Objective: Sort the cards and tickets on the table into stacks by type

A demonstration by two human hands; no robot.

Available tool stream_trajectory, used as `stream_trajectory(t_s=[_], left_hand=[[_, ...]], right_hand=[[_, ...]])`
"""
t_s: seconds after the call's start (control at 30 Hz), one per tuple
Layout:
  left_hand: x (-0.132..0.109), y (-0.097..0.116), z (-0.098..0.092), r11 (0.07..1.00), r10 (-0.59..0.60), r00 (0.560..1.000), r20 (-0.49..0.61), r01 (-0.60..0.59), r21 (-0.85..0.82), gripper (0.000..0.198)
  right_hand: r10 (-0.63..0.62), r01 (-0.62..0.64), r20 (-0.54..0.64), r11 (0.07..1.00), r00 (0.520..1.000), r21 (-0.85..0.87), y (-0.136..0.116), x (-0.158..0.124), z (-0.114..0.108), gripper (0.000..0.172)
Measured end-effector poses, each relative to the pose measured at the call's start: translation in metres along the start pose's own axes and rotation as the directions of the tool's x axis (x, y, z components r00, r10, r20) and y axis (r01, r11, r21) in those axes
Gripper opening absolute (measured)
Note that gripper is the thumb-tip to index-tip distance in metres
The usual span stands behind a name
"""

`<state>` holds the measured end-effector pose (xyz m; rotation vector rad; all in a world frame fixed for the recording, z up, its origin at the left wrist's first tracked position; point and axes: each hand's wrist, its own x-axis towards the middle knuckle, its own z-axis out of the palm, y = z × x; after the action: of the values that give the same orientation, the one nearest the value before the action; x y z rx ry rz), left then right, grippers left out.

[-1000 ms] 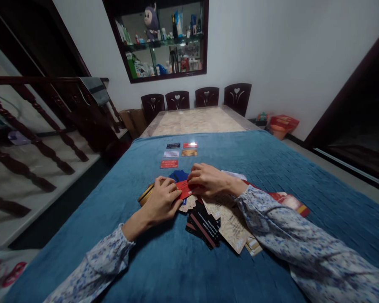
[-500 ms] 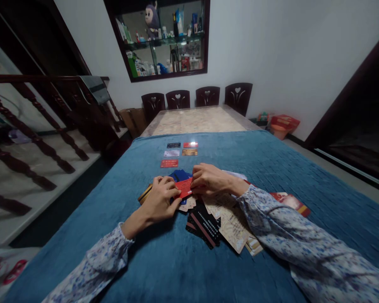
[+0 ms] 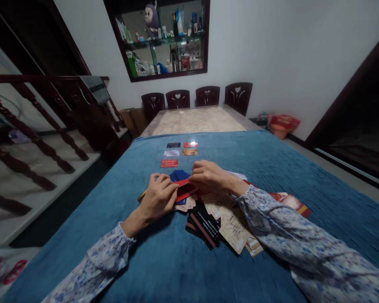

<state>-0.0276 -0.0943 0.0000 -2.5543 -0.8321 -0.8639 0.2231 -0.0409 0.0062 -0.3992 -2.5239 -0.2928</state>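
Note:
My left hand (image 3: 159, 195) and my right hand (image 3: 208, 177) are both closed at the ends of a red card (image 3: 182, 184), which is tilted up over the pile. Another red surface shows just below it, perhaps a second card. Blue cards (image 3: 179, 175) stick out behind my fingers. Under and in front of the hands spread black cards with a brown stripe (image 3: 205, 225) and beige patterned cards (image 3: 234, 230). Beyond the hands, several cards lie in two columns, among them a red card (image 3: 169, 163), a silver card (image 3: 172, 153) and a gold card (image 3: 189, 152).
A blue cloth (image 3: 113, 185) covers the near part of the table, and a marble-patterned top (image 3: 202, 120) shows beyond. More red cards (image 3: 292, 203) lie beside my right forearm. Dark chairs (image 3: 207, 97) stand against the far wall, with a wooden railing (image 3: 34, 78) at left.
My hands have lifted the red card's edge, so it now tilts upward with a red surface showing beneath. Both hands have shifted slightly away from me. The laid-out cards are unmoved.

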Motion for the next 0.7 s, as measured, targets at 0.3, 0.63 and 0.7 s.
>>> stream_trajectory(t_s=[0.3,0.63,0.7], left_hand=[[-0.003,-0.01,0.006,0.982,-0.162,0.986,0.032,0.164,-0.088,0.028],[-0.005,-0.011,0.009,0.957,-0.243,0.965,0.102,0.255,-0.135,0.035],[-0.006,-0.012,0.01,0.959,-0.247,0.963,0.11,0.26,-0.117,0.035]], right_hand=[[0.155,-0.156,-0.073,0.988,0.985,-0.004,0.003,-0.002,0.008,0.027],[0.349,-0.353,0.068,0.935,0.935,0.043,0.0,-0.003,0.015,0.023],[0.379,-0.383,0.089,0.923,0.921,0.031,-0.003,-0.003,0.015,0.024]])
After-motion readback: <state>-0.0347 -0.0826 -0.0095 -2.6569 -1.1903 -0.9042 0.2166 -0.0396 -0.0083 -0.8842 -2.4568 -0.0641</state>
